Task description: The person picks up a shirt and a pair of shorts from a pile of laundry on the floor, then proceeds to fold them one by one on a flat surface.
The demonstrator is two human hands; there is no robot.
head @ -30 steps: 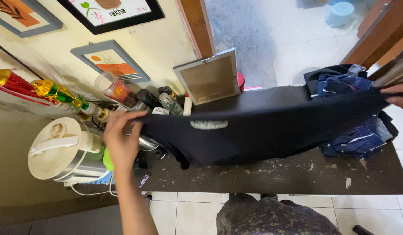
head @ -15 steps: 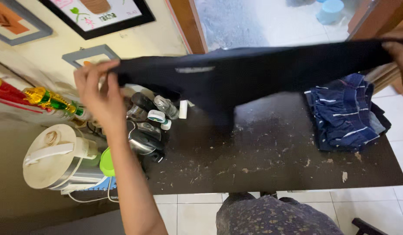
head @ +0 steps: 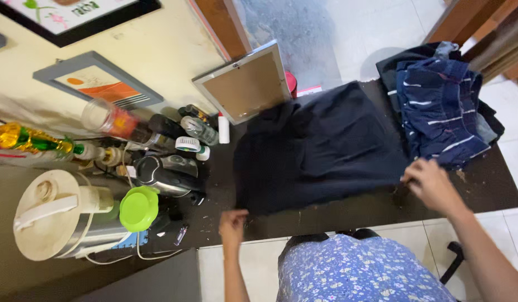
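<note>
A dark navy garment [head: 320, 148] lies spread flat on the dark tabletop [head: 493, 187]. My left hand [head: 232, 222] pinches its near left corner at the table's front edge. My right hand [head: 430, 183] grips the near right corner. A pile of blue striped clothes [head: 440, 100] lies just right of the garment, close above my right hand.
A brown picture frame [head: 243, 84] leans at the back, touching the garment's far edge. Bottles and jars [head: 186, 131], a steel kettle [head: 166, 173], a green lid [head: 138, 208] and a cream rice cooker [head: 49, 215] crowd the left. White floor tiles lie in front.
The garment was held stretched in the air between both hands. It now lies flat on the table, and both hands have come down to its near corners.
</note>
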